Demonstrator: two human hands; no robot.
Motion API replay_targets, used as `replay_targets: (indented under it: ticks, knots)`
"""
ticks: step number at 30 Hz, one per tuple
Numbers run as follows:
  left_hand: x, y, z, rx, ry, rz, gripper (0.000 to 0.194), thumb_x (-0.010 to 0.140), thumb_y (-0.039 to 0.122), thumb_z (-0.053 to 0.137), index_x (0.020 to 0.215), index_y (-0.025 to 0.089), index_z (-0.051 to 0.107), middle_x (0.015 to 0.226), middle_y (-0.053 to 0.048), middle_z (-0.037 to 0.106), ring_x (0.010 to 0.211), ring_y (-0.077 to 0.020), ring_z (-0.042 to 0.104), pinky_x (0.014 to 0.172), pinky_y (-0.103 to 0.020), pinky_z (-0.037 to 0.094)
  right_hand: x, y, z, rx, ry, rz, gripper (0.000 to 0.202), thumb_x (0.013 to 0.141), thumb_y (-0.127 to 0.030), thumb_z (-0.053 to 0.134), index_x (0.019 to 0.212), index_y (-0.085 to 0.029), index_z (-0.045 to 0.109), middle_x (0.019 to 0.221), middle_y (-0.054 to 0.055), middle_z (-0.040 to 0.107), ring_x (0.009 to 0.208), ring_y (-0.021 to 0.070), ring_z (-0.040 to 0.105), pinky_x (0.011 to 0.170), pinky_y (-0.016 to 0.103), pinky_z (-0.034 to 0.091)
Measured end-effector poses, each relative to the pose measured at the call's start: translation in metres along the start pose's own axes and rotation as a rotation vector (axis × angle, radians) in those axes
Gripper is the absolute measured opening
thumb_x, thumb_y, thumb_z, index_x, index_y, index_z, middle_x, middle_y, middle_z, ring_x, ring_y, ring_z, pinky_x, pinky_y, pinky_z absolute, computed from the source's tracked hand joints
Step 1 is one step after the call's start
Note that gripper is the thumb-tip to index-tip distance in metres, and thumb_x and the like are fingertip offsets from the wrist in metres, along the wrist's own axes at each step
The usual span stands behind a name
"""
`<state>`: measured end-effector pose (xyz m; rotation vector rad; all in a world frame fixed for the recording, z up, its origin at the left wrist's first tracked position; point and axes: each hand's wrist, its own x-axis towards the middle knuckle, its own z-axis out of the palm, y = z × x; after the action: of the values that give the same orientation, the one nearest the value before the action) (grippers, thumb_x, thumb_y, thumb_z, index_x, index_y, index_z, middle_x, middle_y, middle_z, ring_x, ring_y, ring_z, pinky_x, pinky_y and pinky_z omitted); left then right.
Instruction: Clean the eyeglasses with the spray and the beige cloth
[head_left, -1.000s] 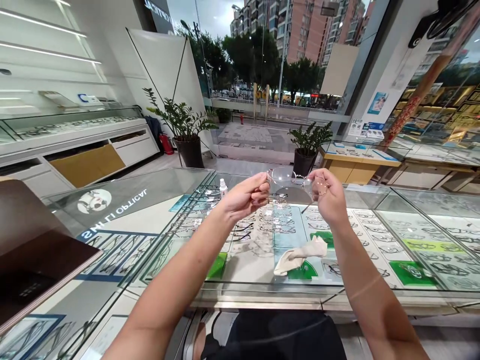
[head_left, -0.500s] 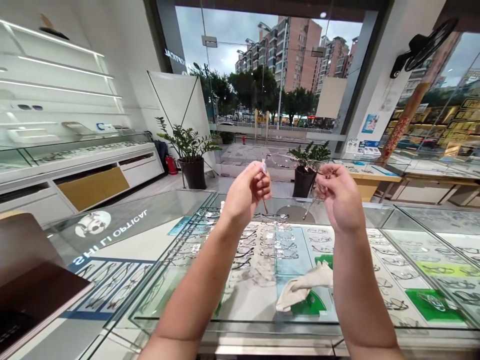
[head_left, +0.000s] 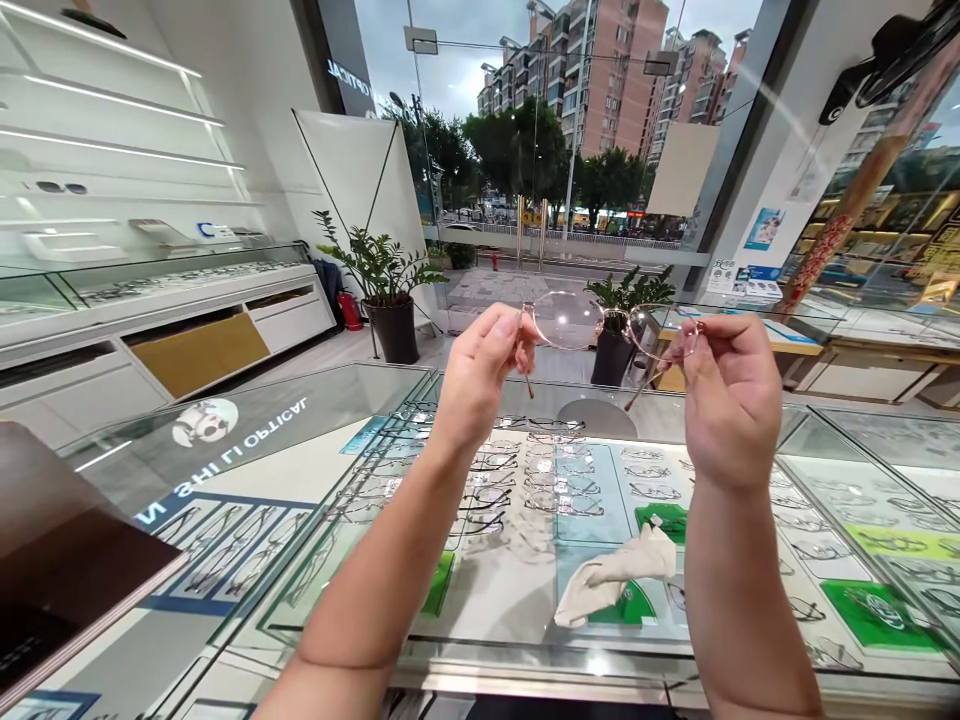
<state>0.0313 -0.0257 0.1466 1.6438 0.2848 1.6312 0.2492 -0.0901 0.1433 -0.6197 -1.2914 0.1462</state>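
Note:
A pair of thin-rimmed round glasses (head_left: pixel 568 348) is held up above the glass display case, its lenses facing me and its temples hanging down. My left hand (head_left: pixel 487 365) pinches the frame at its left end. At the right end, the fingers of my right hand (head_left: pixel 729 400) are closed on the frame beside the other lens. Below lie rows of eyeglasses (head_left: pixel 562 480) on the display counter. A crumpled cream cloth (head_left: pixel 619 575) rests over a green card (head_left: pixel 634 605) near my right forearm.
A dark brown box or board (head_left: pixel 67 570) is at the left edge. More glass cases (head_left: pixel 885 480) stand at right. Potted plants (head_left: pixel 394 325) stand beyond the counter, before a large window. A wall fan (head_left: pixel 892 60) hangs at upper right.
The glasses have turned so both lenses show more fully. My right hand has moved right, farther from my left hand, and the view has shifted slightly.

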Motion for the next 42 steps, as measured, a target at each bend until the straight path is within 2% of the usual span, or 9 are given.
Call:
replay_targets:
  ticks: [5, 9, 11, 14, 20, 25, 29, 35, 42]
  knots:
    - [0.0, -0.002, -0.005, 0.207, 0.07, 0.25, 0.022, 0.1, 0.045, 0.067, 0.106, 0.024, 0.071, 0.091, -0.003, 0.071, 0.081, -0.0146, 0.069, 0.079, -0.032, 0.059, 0.001, 0.003, 0.002, -0.157, 0.063, -0.105, 0.01, 0.098, -0.035, 0.068, 0.105, -0.027, 0.066, 0.097, 0.004, 0.065, 0.088, 0.0206, 0.068, 0.082, 0.04, 0.06]
    - [-0.002, -0.003, -0.001, 0.322, 0.16, 0.331, 0.019, 0.1, 0.04, 0.068, 0.106, 0.023, 0.071, 0.096, -0.005, 0.075, 0.081, -0.0153, 0.073, 0.077, -0.031, 0.06, -0.002, 0.002, 0.007, -0.218, 0.111, -0.145, 0.01, 0.098, -0.034, 0.069, 0.103, -0.026, 0.068, 0.097, 0.004, 0.067, 0.089, 0.0203, 0.07, 0.084, 0.041, 0.061]
    - [-0.004, -0.001, 0.001, 0.349, 0.164, 0.272, 0.02, 0.101, 0.04, 0.066, 0.106, 0.022, 0.07, 0.094, -0.005, 0.076, 0.08, -0.0155, 0.073, 0.074, -0.029, 0.058, -0.003, -0.001, 0.009, -0.208, 0.143, -0.118, 0.009, 0.098, -0.033, 0.069, 0.102, -0.025, 0.068, 0.098, 0.004, 0.069, 0.087, 0.0194, 0.071, 0.083, 0.04, 0.061]
    - [-0.006, 0.009, -0.001, 0.392, 0.111, 0.064, 0.02, 0.101, 0.039, 0.062, 0.101, 0.02, 0.07, 0.087, -0.005, 0.075, 0.077, -0.0152, 0.071, 0.071, -0.027, 0.056, -0.005, -0.003, 0.01, -0.221, 0.165, -0.047, 0.008, 0.098, -0.033, 0.069, 0.101, -0.026, 0.068, 0.098, 0.004, 0.071, 0.087, 0.0196, 0.072, 0.081, 0.039, 0.062]
    - [-0.008, 0.029, -0.016, 0.521, -0.384, -0.372, 0.017, 0.092, 0.034, 0.069, 0.088, 0.019, 0.076, 0.082, -0.006, 0.076, 0.073, -0.0177, 0.07, 0.061, -0.026, 0.049, 0.0, 0.01, 0.003, -0.434, 0.169, -0.05, 0.016, 0.098, -0.038, 0.068, 0.099, -0.022, 0.071, 0.092, 0.005, 0.072, 0.084, 0.0207, 0.072, 0.08, 0.04, 0.062]
    - [-0.006, 0.033, -0.02, 0.514, -0.419, -0.421, 0.024, 0.087, 0.037, 0.075, 0.104, 0.021, 0.079, 0.095, -0.008, 0.08, 0.078, -0.0202, 0.072, 0.061, -0.026, 0.051, 0.003, 0.019, -0.001, -0.496, 0.202, -0.024, 0.018, 0.099, -0.037, 0.065, 0.101, -0.02, 0.072, 0.092, 0.006, 0.073, 0.082, 0.0205, 0.071, 0.075, 0.039, 0.062]
    - [-0.011, 0.04, -0.012, 0.483, -0.483, -0.438, 0.027, 0.089, 0.045, 0.074, 0.101, 0.022, 0.079, 0.096, -0.008, 0.08, 0.08, -0.0207, 0.073, 0.063, -0.027, 0.052, 0.001, 0.02, -0.003, -0.556, 0.245, -0.03, 0.019, 0.1, -0.035, 0.063, 0.103, -0.019, 0.073, 0.093, 0.007, 0.073, 0.08, 0.0207, 0.07, 0.074, 0.04, 0.062]
    - [-0.023, 0.039, 0.003, 0.501, -0.305, -0.333, 0.027, 0.082, 0.044, 0.083, 0.096, 0.02, 0.079, 0.092, -0.008, 0.079, 0.079, -0.0207, 0.07, 0.062, -0.028, 0.051, 0.0, 0.027, -0.003, -0.603, 0.277, -0.064, 0.019, 0.099, -0.037, 0.064, 0.102, -0.02, 0.073, 0.089, 0.007, 0.072, 0.076, 0.0209, 0.068, 0.071, 0.04, 0.061]
    - [-0.019, 0.031, -0.002, 0.525, -0.129, -0.194, 0.016, 0.09, 0.035, 0.073, 0.089, 0.02, 0.078, 0.091, -0.008, 0.078, 0.082, -0.0192, 0.07, 0.068, -0.028, 0.053, 0.001, 0.028, 0.0, -0.457, 0.247, -0.015, 0.02, 0.096, -0.039, 0.069, 0.103, -0.02, 0.071, 0.092, 0.007, 0.071, 0.076, 0.0199, 0.068, 0.069, 0.041, 0.066]
